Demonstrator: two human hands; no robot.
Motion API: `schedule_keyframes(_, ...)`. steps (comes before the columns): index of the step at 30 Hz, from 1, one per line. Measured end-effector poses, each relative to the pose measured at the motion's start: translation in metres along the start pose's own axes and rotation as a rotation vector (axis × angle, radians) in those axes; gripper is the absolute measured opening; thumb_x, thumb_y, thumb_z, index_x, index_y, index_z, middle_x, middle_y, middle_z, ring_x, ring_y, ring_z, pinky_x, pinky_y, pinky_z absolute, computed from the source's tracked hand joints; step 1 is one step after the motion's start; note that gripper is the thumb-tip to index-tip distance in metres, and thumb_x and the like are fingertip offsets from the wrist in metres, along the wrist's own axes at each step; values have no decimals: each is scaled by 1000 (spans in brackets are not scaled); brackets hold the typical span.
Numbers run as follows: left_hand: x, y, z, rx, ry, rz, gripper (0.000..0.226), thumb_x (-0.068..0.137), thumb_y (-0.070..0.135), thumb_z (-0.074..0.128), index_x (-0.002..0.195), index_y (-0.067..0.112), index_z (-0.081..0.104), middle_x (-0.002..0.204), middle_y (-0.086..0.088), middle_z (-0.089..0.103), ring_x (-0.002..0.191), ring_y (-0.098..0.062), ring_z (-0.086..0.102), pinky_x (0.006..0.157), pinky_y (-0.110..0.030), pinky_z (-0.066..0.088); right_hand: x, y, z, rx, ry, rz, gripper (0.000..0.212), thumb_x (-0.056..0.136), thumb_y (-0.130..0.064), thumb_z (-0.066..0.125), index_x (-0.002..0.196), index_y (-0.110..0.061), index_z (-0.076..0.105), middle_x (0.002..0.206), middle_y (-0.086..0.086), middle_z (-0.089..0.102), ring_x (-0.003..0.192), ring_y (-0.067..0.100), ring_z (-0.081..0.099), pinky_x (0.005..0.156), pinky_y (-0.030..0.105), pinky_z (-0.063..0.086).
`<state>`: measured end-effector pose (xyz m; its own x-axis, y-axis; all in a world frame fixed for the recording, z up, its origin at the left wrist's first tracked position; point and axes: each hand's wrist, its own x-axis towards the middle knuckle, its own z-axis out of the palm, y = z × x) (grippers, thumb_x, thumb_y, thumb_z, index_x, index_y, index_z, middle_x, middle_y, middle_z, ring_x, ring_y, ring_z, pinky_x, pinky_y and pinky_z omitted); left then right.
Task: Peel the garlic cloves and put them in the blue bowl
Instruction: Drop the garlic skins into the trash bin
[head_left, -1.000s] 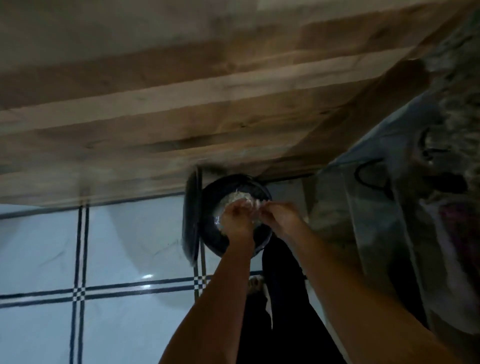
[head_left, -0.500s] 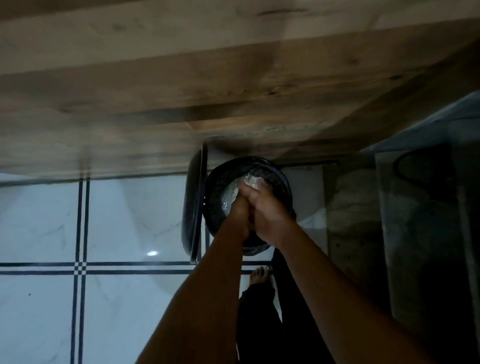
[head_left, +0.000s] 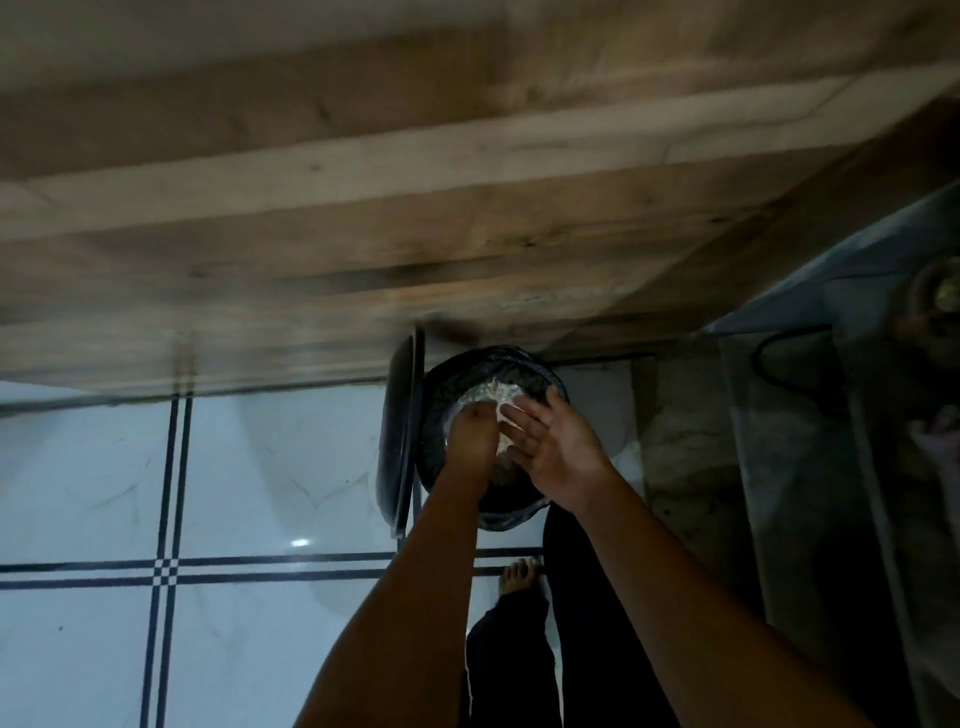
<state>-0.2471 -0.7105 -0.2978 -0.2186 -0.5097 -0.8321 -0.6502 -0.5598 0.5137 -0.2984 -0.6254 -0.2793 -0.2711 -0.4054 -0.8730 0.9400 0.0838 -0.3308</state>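
Both hands are hanging over a round black-lined waste bin on the white tiled floor. Right hand is spreading flat, fingers straight, holding nothing. Left hand is pointing down, its grip impossible to tell. Pale papery garlic skins are lying inside the bin, just beyond the fingertips. Bin's dark lid is standing open at left.

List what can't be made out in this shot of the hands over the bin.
- Head view: whether the left hand holds anything; its fingers point down into the bin, away from the camera.
- Most of the bin's contents: both hands cover them; only a pale patch shows, too dim to identify.
- The right hand is spread open; anything beneath it is hidden.
- No blue bowl or garlic cloves can be seen.
- Objects at the right edge: cut off and blurred.
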Motion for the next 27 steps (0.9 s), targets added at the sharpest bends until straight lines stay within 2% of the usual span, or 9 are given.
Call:
schedule_keyframes(1, -12, 10, 1, -74, -9, 22, 23, 97, 10, 40, 92, 4, 62, 75, -3, 55, 73, -19, 51, 58, -23, 39, -14, -6, 0, 16, 17, -13, 49, 100, -43, 31, 130, -9, 49, 135, 8, 53, 123, 24, 49, 101, 35, 35)
schedule_keyframes(3, -55, 34, 0, -214, -38, 46, 23, 97, 13, 42, 108, 4, 60, 85, -5, 60, 78, -19, 55, 62, -24, 40, -48, -15, -2, 88, 76, -79, 43, 100, -36, 36, 129, -7, 48, 129, 10, 56, 114, 26, 55, 95, 35, 40)
schedule_keyframes(5, -101, 56, 4, -243, -126, 101, 29, 100, 17, 36, 117, 5, 56, 106, -8, 61, 90, -18, 58, 71, -26, 44, -99, -35, -4, 137, 84, -172, 37, 100, -31, 39, 125, -6, 49, 109, 8, 62, 95, 22, 59, 89, 34, 44)
schedule_keyframes(7, -150, 72, 11, -224, -226, 199, 32, 101, 18, 34, 121, 4, 54, 117, -11, 60, 98, -21, 58, 82, -29, 45, -151, -52, -8, 180, 100, -277, 34, 100, -27, 38, 125, -7, 49, 99, 6, 61, 87, 20, 59, 82, 32, 46)
schedule_keyframes(10, -221, 87, 28, -223, -349, 341, 30, 99, 16, 37, 121, 4, 55, 110, -9, 60, 97, -23, 59, 80, -29, 47, -226, -71, -26, 241, 123, -429, 31, 101, -24, 36, 124, -7, 50, 110, 9, 60, 96, 24, 58, 87, 35, 46)
schedule_keyframes(15, -337, 82, 79, -111, -591, 486, 21, 98, 14, 41, 105, 8, 60, 90, -4, 64, 80, -19, 62, 67, -24, 48, -351, -81, -86, 396, 220, -736, 22, 99, -18, 39, 112, -8, 54, 96, 6, 63, 81, 21, 61, 73, 29, 49)
schedule_keyframes(19, -425, 43, 136, 30, -806, 559, 23, 99, 15, 40, 84, 15, 58, 80, -2, 62, 64, -12, 62, 63, -22, 48, -435, -57, -164, 554, 343, -902, 18, 98, -15, 40, 96, -9, 56, 89, 6, 60, 74, 21, 59, 68, 29, 46)
schedule_keyframes(23, -504, -21, 187, 128, -992, 564, 23, 99, 16, 39, 83, 16, 56, 79, -2, 60, 49, -4, 59, 52, -17, 45, -508, -9, -240, 669, 471, -1001, 18, 98, -16, 40, 91, -11, 56, 85, 6, 58, 71, 21, 56, 64, 28, 45)
schedule_keyframes(27, -573, -108, 229, 228, -1145, 513, 24, 99, 16, 40, 82, 17, 56, 79, 0, 59, 53, -6, 58, 49, -15, 43, -572, 56, -316, 764, 613, -1056, 18, 98, -16, 41, 96, -8, 56, 85, 7, 58, 71, 22, 55, 66, 30, 44)
